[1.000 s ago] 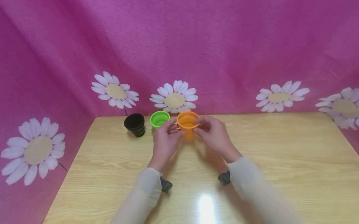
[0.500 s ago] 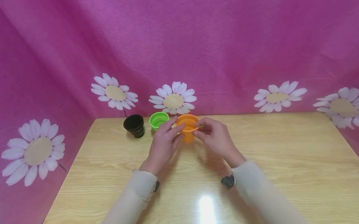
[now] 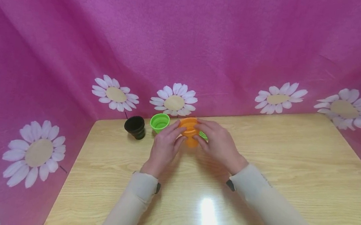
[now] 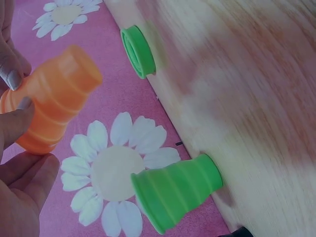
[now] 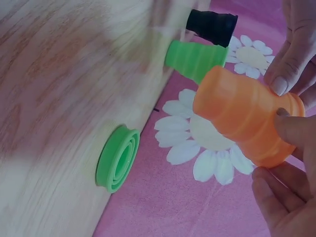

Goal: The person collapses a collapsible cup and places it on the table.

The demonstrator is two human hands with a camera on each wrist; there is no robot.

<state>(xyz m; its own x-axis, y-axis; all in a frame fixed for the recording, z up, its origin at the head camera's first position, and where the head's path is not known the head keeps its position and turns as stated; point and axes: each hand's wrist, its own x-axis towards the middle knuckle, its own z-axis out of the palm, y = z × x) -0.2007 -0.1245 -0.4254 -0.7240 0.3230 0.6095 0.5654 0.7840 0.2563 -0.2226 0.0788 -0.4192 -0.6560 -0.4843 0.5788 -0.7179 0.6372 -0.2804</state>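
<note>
Fingers (image 4: 14, 123) of left grip (image 3: 164, 142) and right grip (image 3: 221, 143) hold an orange cup (image 4: 57, 98), half-obscuring in head view a perhaps-collapsed green cup (image 3: 203, 135).

Pale beige sleeves (image 3: 266, 204), dark wrist pieces (image 3: 230, 185)

Two hands meeting in the middle, both in a pinch grip
Left forearm (image 3: 130, 205) and right forearm (image 3: 280, 209) angle in from the bottom, both in long pale sleeves, with bare wrists poking out past the cuffs. Left hand (image 3: 164, 143) and right hand (image 3: 223, 144) sit close together, backs mostly up, fingers bent. Wrist views show the left thumb (image 4: 16, 123) opposite its fingers, and the right thumb (image 5: 291, 127) does the same, so basically a mirrored pair.
</note>
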